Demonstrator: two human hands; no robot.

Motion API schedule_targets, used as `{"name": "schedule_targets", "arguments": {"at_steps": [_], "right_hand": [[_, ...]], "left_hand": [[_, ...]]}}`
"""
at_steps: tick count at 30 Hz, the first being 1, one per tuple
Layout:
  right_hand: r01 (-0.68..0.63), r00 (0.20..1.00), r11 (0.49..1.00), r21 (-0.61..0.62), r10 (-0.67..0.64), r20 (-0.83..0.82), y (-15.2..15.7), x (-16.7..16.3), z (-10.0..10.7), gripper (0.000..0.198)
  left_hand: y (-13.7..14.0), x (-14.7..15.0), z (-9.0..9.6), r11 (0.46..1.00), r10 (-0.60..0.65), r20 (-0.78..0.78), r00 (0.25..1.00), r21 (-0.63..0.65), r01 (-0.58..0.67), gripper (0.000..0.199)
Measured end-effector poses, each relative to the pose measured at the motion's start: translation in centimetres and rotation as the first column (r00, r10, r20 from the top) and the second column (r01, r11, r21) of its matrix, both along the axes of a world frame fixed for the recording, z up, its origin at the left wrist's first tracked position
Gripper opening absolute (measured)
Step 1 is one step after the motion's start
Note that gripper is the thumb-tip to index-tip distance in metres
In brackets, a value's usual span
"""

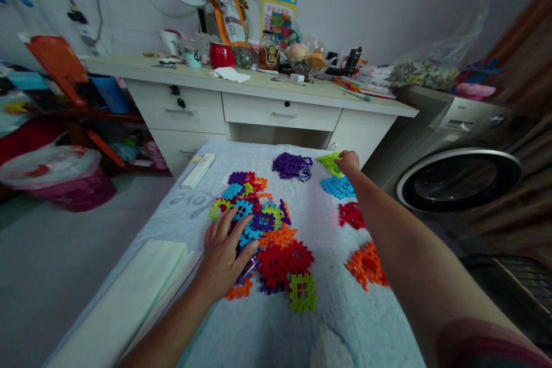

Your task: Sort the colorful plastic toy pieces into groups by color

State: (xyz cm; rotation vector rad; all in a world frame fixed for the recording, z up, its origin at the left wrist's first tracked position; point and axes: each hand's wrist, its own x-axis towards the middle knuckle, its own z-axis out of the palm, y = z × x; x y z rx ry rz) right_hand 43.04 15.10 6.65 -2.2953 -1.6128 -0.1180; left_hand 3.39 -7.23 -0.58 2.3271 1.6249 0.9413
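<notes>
My left hand (226, 247) lies with spread fingers on a mixed pile of plastic interlocking building blocks. Under and around its fingertips are blue blocks (245, 236), a purple block (263, 222) and a lime green window-shaped block (219, 207). Red blocks (280, 264) and another green block (302, 293) lie nearer to me. At the far right of the cloth, my right hand (348, 162) has its fingers closed at the edge of a green block pile (329, 163), pinching a green block there. The fingertips are partly hidden.
Sorted piles of purple (290, 166), blue (337, 187), red (351, 215) and orange blocks (368, 265) lie on the cloth-covered surface (336, 322). A white box (198, 171) sits at the far left corner. Beyond stand a cluttered desk (172, 72) and a washing machine (457, 121).
</notes>
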Motion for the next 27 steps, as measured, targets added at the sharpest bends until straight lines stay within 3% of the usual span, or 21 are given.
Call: {"name": "schedule_targets", "arguments": {"at_steps": [7,15,20,22,24,27], "right_hand": [[-0.005,1.0,1.0,0.014,0.006,-0.029,1.0,0.4,-0.1,0.035],[-0.046,0.996,0.996,0.072,0.051,-0.068,-1.2,0.1,0.0,0.039],[-0.168,0.979,0.967,0.189,0.186,-0.082,-3.8,-1.9,0.6,0.036],[-0.254,0.955,0.95,0.183,0.276,-0.109,-5.2,-3.7,1.0,0.032],[-0.406,0.892,0.908,0.106,0.419,-0.17,-7.0,-5.9,1.4,0.027],[-0.694,0.694,0.718,-0.046,0.651,-0.308,-10.0,-9.5,1.6,0.018]], "left_hand": [[-0.1,0.0,0.3,1.0,0.001,0.005,1.0,-0.02,-0.001,0.048],[-0.1,0.0,0.0,1.0,0.007,0.018,1.0,-0.011,-0.006,0.048],[-0.2,0.1,0.2,1.0,0.004,0.015,1.0,-0.013,-0.004,0.047],[-0.2,0.1,0.3,1.0,0.006,0.015,1.0,-0.015,-0.006,0.047],[-0.2,0.0,0.4,1.0,0.007,0.022,1.0,-0.016,-0.006,0.047],[-0.2,0.0,0.4,1.0,-0.006,0.036,0.999,-0.016,0.006,0.046]]}}
